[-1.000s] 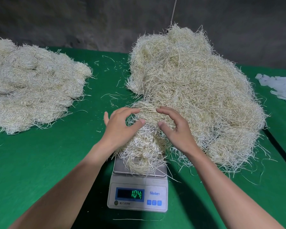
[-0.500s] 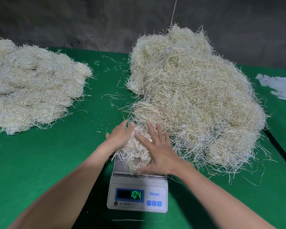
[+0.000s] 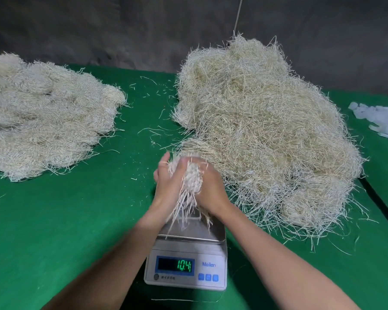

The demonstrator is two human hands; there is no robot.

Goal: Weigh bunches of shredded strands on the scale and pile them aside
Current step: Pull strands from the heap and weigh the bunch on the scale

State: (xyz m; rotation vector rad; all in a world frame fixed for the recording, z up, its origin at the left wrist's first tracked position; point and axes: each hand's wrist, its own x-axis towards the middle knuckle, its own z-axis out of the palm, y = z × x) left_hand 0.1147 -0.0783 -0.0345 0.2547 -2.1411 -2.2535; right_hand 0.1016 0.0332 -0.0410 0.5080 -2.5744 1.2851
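Reading 10.4 on the scale (image 3: 185,262) at the near edge of the bench (image 3: 54,220), steel pan (image 3: 197,231) almost bare. Just above, cupping one bunch (image 3: 189,180) between left hand (image 3: 168,186) and right hand (image 3: 212,190), fingers (image 3: 166,158) curled round it, loose ends trailing over the pan; probably lifted clear for carrying aside. Beyond, toward the right edge, the loose heap (image 3: 267,130) for supply; far left, the weighed pile (image 3: 45,117), kept well apart against mixing.

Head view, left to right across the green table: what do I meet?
Flattened pale pile of shredded strands → white digital scale with steel pan → tall tangled heap of straw-coloured strands → white scraps at the right edge.
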